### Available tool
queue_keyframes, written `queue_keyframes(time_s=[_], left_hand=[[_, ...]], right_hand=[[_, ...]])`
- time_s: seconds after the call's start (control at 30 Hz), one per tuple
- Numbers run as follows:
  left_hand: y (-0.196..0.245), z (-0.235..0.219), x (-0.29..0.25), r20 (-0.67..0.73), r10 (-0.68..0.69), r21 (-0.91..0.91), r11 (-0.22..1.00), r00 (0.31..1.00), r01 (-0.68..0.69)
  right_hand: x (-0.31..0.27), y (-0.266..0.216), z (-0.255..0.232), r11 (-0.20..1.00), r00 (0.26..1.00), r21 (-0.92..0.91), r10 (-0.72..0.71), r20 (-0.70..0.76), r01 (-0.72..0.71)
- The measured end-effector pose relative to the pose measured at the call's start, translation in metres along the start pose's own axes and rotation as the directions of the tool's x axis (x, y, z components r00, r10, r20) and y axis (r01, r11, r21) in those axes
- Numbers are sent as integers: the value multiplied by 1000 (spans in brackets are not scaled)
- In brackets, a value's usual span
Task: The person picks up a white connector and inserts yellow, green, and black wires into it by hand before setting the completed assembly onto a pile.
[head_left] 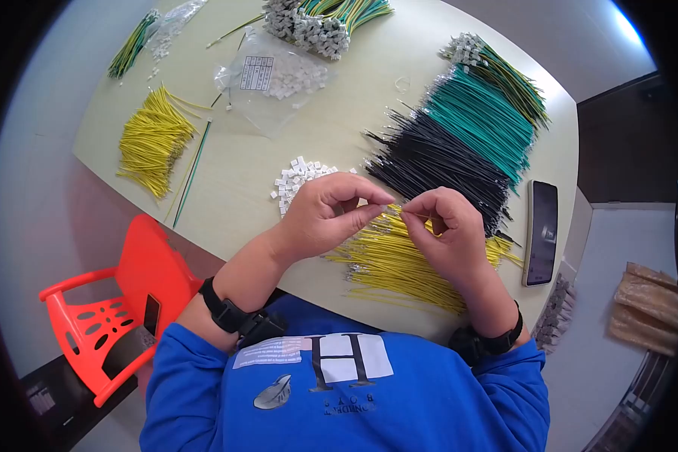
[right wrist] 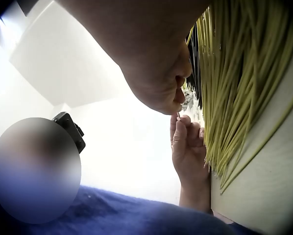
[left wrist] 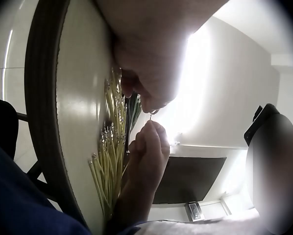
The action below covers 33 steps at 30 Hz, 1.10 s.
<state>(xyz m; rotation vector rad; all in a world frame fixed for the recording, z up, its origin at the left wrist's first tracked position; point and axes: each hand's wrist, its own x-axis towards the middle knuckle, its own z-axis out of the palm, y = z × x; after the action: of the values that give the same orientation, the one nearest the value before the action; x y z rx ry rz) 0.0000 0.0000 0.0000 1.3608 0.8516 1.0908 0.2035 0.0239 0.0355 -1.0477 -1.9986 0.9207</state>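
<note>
Fingertip to fingertip, both hands meet over the yellow wires [head_left: 399,264] near the table's front edge. My left hand [head_left: 331,215] pinches a small white connector housing [head_left: 389,206] between thumb and forefinger, mostly hidden by the fingertips. Opposite it, my right hand [head_left: 448,230] pinches a thin wire close to its end. A short metal tip [left wrist: 150,117] shows between the hands in the left wrist view. Just beyond my left hand lies a heap of white connector housings [head_left: 297,177]. The right wrist view shows my left hand [right wrist: 186,149] palm side, below the right one.
Black wires [head_left: 444,162] and green wires [head_left: 486,117] lie in rows beyond the yellow ones. A phone [head_left: 541,233] rests at the right edge. Farther left are a yellow bundle [head_left: 154,143] and a plastic bag [head_left: 248,94] of housings. A red chair [head_left: 147,279] stands at left.
</note>
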Motion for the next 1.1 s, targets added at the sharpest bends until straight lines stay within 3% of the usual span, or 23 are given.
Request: queue_keyframes(time_s=[0.27,0.53,0.63,1.1], left_hand=[[0,0,1,23,-20,47,999,1000,19],[-1,2,4,-11,81,84,993,997,-80],[3,2,4,6,111,146,983,994,-111],[7,2,5,20,59,201,978,998,-62]], right_hand=[[0,0,-1,999,999,-30,-31,17,32],[-3,3,0,999,999,14,-36,-7,36],[-2,-3,-2,1000,999,-21,-3,48,4],[-3,-2,-1,999,996,-45,18,89,-13]])
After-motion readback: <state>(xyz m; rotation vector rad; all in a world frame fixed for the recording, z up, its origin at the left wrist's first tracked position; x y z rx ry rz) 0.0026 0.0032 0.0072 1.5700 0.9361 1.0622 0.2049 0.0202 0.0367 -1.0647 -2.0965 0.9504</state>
